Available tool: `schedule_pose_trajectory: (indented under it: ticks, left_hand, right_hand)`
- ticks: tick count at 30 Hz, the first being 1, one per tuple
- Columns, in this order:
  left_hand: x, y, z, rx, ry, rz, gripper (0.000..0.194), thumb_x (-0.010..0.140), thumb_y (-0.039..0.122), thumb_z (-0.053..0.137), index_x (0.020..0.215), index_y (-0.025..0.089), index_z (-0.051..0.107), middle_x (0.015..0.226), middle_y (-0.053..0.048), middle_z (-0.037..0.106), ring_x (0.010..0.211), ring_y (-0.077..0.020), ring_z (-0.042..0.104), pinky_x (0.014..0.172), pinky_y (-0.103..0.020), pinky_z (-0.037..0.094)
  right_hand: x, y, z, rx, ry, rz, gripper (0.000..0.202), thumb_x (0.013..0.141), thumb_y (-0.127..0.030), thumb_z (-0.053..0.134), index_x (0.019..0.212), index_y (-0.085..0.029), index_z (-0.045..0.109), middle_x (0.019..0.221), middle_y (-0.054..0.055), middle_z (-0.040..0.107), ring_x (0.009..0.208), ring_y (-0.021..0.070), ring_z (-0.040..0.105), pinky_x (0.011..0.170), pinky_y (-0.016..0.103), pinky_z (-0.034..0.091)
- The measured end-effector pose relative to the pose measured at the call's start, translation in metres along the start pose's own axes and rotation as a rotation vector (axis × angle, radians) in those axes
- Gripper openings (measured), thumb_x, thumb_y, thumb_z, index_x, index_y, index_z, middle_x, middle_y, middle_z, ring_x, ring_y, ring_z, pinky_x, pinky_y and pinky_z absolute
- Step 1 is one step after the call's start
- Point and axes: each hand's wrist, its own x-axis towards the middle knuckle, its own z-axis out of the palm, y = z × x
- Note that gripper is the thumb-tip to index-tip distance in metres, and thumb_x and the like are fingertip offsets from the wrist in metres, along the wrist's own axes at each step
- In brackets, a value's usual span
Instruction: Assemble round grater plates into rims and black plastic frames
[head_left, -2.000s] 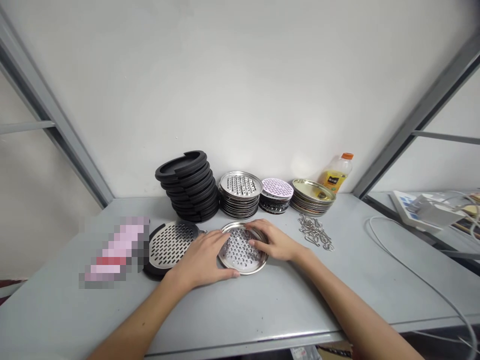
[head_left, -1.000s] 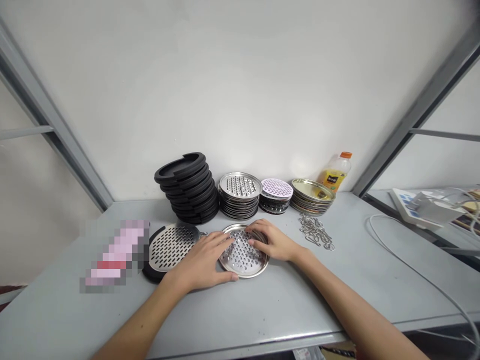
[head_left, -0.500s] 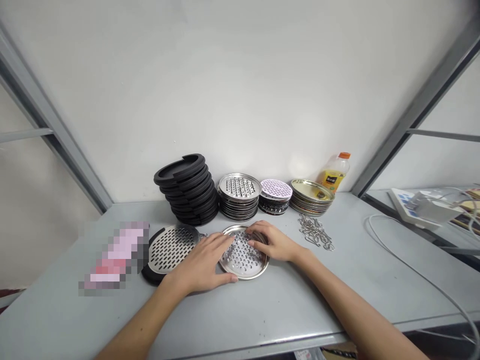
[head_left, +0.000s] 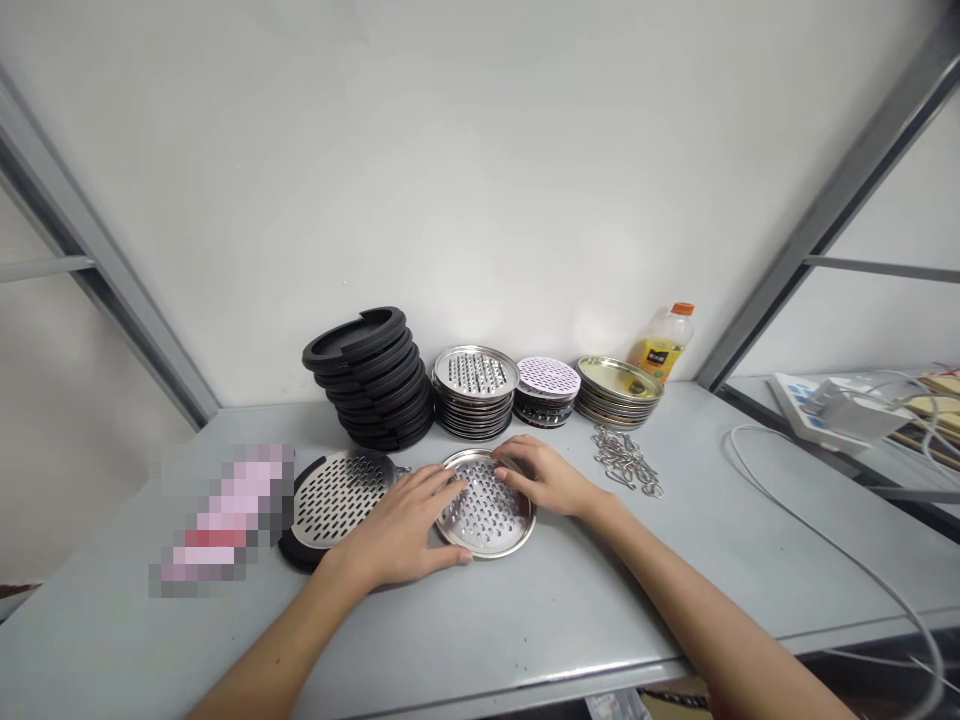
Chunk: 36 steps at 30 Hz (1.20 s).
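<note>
A round silver metal grater disc [head_left: 487, 508] with a raised rim and rows of punched teeth lies flat on the grey table, between my hands. My left hand [head_left: 405, 525] rests at its left edge, fingers stretched out over the rim and thumb apart near the lower edge. On the opposite side, my right hand [head_left: 544, 478] touches the upper right of the disc with slightly bent, parted fingers. Left of my left hand, and partly covered by it, a slotted metal disc [head_left: 330, 500] sits in a black ring [head_left: 296, 550].
Along the wall stand stacked black rings [head_left: 371, 385], stacked grater discs [head_left: 475, 400], a stack topped by a lilac disc [head_left: 547, 380], gold-toned lids [head_left: 619, 385] and a bottle [head_left: 666, 345]. Metal hooks [head_left: 626, 460] lie right; a white cable [head_left: 817, 520] crosses the table. A blurred pink item [head_left: 232, 505] lies left.
My view has turned very slightly to the right. Both hands remain at the grater disc with almost the same finger positions.
</note>
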Motion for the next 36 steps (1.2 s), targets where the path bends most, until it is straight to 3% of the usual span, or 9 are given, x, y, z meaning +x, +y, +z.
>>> schedule_pose_trajectory:
  ticks: [8, 15, 18, 23, 27, 31, 36]
  left_hand:
    - [0.000, -0.002, 0.004, 0.018, 0.032, 0.017, 0.076, 0.079, 0.062, 0.059, 0.142, 0.027, 0.036, 0.149, -0.008, 0.035, 0.136, -0.0309, 0.031, 0.110, -0.048, 0.030]
    - [0.000, 0.001, 0.002, 0.018, 0.013, -0.008, 0.075, 0.079, 0.062, 0.058, 0.142, 0.028, 0.036, 0.149, -0.008, 0.034, 0.137, -0.0313, 0.030, 0.110, -0.049, 0.029]
    - [0.000, 0.001, 0.001, 0.019, 0.007, -0.015, 0.075, 0.079, 0.063, 0.058, 0.142, 0.028, 0.037, 0.149, -0.008, 0.035, 0.137, -0.0317, 0.030, 0.110, -0.049, 0.028]
    - [0.000, 0.001, 0.002, 0.031, 0.018, 0.001, 0.074, 0.080, 0.063, 0.056, 0.142, 0.028, 0.037, 0.149, -0.008, 0.035, 0.137, -0.0316, 0.030, 0.110, -0.049, 0.028]
    - [0.000, 0.000, 0.003, 0.037, 0.026, 0.015, 0.073, 0.081, 0.063, 0.056, 0.141, 0.027, 0.038, 0.149, -0.008, 0.035, 0.137, -0.0316, 0.030, 0.110, -0.049, 0.028]
    - [0.000, -0.001, 0.003, 0.041, 0.020, 0.004, 0.073, 0.081, 0.063, 0.057, 0.141, 0.026, 0.039, 0.149, -0.008, 0.036, 0.137, -0.0325, 0.030, 0.110, -0.050, 0.028]
    - [0.000, 0.000, 0.002, 0.040, 0.018, 0.009, 0.073, 0.081, 0.063, 0.056, 0.141, 0.026, 0.038, 0.149, -0.008, 0.035, 0.137, -0.0324, 0.030, 0.110, -0.050, 0.028]
  right_hand:
    - [0.000, 0.001, -0.006, 0.015, 0.063, -0.006, 0.023, 0.091, -0.034, 0.050, 0.098, -0.019, 0.066, 0.094, 0.008, 0.067, 0.088, 0.0209, 0.061, 0.081, 0.035, 0.048]
    - [-0.006, 0.016, -0.031, 0.011, 0.453, 0.052, 0.016, 0.089, -0.029, 0.053, 0.093, -0.021, 0.067, 0.092, 0.006, 0.069, 0.087, 0.0214, 0.063, 0.079, 0.035, 0.050]
    - [-0.006, 0.018, -0.029, -0.044, 0.542, 0.040, 0.017, 0.087, -0.029, 0.055, 0.096, -0.021, 0.067, 0.107, 0.010, 0.065, 0.102, 0.0248, 0.060, 0.090, 0.041, 0.048]
    - [-0.001, 0.004, -0.011, -0.180, 0.438, -0.025, 0.041, 0.085, -0.031, 0.056, 0.124, -0.022, 0.056, 0.145, 0.013, 0.039, 0.133, 0.0317, 0.036, 0.108, 0.052, 0.033]
    - [0.007, -0.004, -0.003, -0.272, 0.348, -0.067, 0.061, 0.084, -0.032, 0.055, 0.141, -0.022, 0.038, 0.154, 0.011, 0.025, 0.140, 0.0321, 0.023, 0.110, 0.055, 0.028]
    - [0.019, -0.002, -0.002, -0.364, 0.330, -0.093, 0.054, 0.085, -0.029, 0.054, 0.137, -0.019, 0.043, 0.154, 0.010, 0.026, 0.142, 0.0320, 0.017, 0.112, 0.056, 0.026]
    - [0.026, 0.001, -0.001, -0.325, 0.330, -0.108, 0.050, 0.086, -0.026, 0.052, 0.135, -0.018, 0.045, 0.148, 0.011, 0.038, 0.141, 0.0292, 0.024, 0.112, 0.054, 0.029]
